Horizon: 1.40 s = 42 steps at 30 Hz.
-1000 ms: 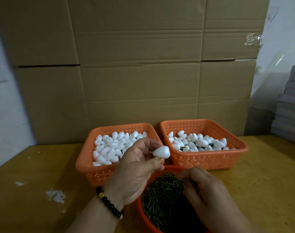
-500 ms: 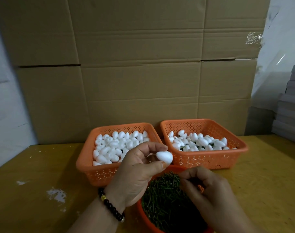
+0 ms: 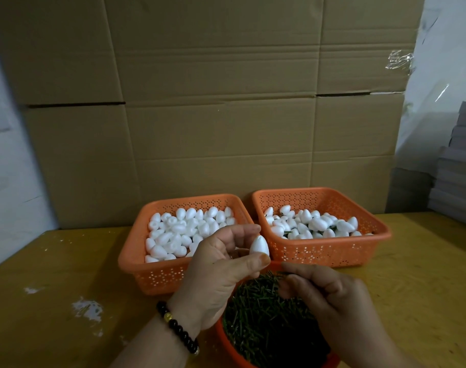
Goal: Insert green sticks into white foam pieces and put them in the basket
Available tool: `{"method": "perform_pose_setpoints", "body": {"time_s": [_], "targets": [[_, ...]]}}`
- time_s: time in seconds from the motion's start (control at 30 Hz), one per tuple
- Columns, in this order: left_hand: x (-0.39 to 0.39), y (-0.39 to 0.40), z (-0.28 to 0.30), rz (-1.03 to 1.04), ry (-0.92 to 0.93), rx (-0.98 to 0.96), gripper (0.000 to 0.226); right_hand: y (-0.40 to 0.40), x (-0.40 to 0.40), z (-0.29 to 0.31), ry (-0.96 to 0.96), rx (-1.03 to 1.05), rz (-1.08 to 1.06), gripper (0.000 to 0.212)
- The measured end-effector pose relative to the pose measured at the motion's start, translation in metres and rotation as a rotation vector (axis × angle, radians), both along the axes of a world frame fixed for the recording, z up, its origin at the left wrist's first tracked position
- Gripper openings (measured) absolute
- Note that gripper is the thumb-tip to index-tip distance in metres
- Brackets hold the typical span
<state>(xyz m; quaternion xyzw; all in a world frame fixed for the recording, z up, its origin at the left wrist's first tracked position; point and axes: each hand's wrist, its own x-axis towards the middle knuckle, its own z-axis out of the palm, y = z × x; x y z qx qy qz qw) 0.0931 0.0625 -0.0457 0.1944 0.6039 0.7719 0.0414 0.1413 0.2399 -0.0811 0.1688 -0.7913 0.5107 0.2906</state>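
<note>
My left hand (image 3: 221, 272) pinches one white egg-shaped foam piece (image 3: 259, 245) between thumb and fingers, held upright above the near bowl. Just below it, my right hand (image 3: 330, 301) pinches a green stick (image 3: 278, 275) over the round orange bowl (image 3: 221, 332) full of green sticks (image 3: 258, 312). The left orange basket (image 3: 136, 258) holds plain white foam pieces (image 3: 184, 229). In the right orange basket (image 3: 332, 252) lie foam pieces with green sticks showing between them (image 3: 314, 224).
Everything stands on a yellow wooden table (image 3: 54, 301) with white paint marks at the left. Large cardboard boxes (image 3: 226, 115) form a wall right behind the baskets. Grey stacked boards (image 3: 460, 160) rise at the right edge.
My left hand has turned the foam piece from lying sideways to upright and lowered it slightly. My right hand's fingers have lifted from the stick pile toward the foam piece.
</note>
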Motion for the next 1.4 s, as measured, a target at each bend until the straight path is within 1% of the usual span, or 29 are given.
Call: {"method": "perform_pose_setpoints", "body": {"time_s": [0.07, 0.17, 0.23, 0.3, 0.37, 0.4, 0.5, 0.57, 0.7, 0.83, 0.97, 1.2, 1.33, 1.4], "targets": [[0.0006, 0.0007, 0.0007, -0.011, -0.028, 0.015, 0.035, 0.0005, -0.0004, -0.0001, -0.008, -0.052, 0.02, 0.032], [0.0, 0.0001, 0.0014, -0.04, -0.11, 0.093, 0.032, 0.0013, -0.0006, 0.0, -0.059, -0.187, 0.056, 0.02], [-0.0009, -0.0001, 0.0014, -0.074, -0.196, 0.138, 0.032, 0.0018, -0.0016, -0.0001, -0.102, -0.271, 0.094, 0.021], [-0.001, 0.0002, 0.0015, -0.112, -0.284, 0.17, 0.039, 0.0018, -0.0029, -0.0008, -0.138, -0.359, 0.146, 0.019], [-0.0006, 0.0006, 0.0018, -0.14, -0.326, 0.182, 0.043, 0.0019, -0.0038, -0.0013, -0.144, -0.416, 0.174, 0.016], [-0.0003, 0.0006, 0.0023, -0.152, -0.336, 0.184, 0.043, 0.0015, -0.0039, -0.0015, -0.14, -0.442, 0.183, 0.015], [-0.0003, 0.0003, 0.003, -0.2, -0.38, 0.221, 0.039, 0.0006, -0.0037, -0.0021, -0.137, -0.529, 0.204, 0.023], [-0.0011, -0.0001, 0.003, -0.238, -0.428, 0.273, 0.036, -0.0003, -0.0029, -0.0011, -0.14, -0.563, 0.218, 0.021], [-0.0013, 0.0001, 0.0041, -0.3, -0.488, 0.34, 0.03, -0.0002, -0.002, 0.0017, -0.127, -0.561, 0.218, 0.02], [0.0001, 0.0011, 0.0059, -0.309, -0.528, 0.393, 0.027, 0.0007, -0.0012, 0.0047, -0.141, -0.552, 0.235, 0.02], [0.0023, 0.0018, 0.0064, -0.318, -0.536, 0.395, 0.024, 0.0004, -0.0006, 0.0054, -0.166, -0.548, 0.243, 0.02], [0.0022, 0.0017, 0.003, -0.353, -0.571, 0.411, 0.028, -0.0011, -0.0012, 0.0046, -0.164, -0.437, 0.199, 0.023], [0.0028, 0.0049, 0.0019, -0.345, -0.593, 0.42, 0.021, -0.0032, -0.0014, 0.0057, -0.141, -0.452, 0.183, 0.025], [0.0028, 0.0072, 0.0018, -0.333, -0.613, 0.437, 0.021, -0.003, -0.0016, 0.0057, -0.144, -0.479, 0.179, 0.024]]}}
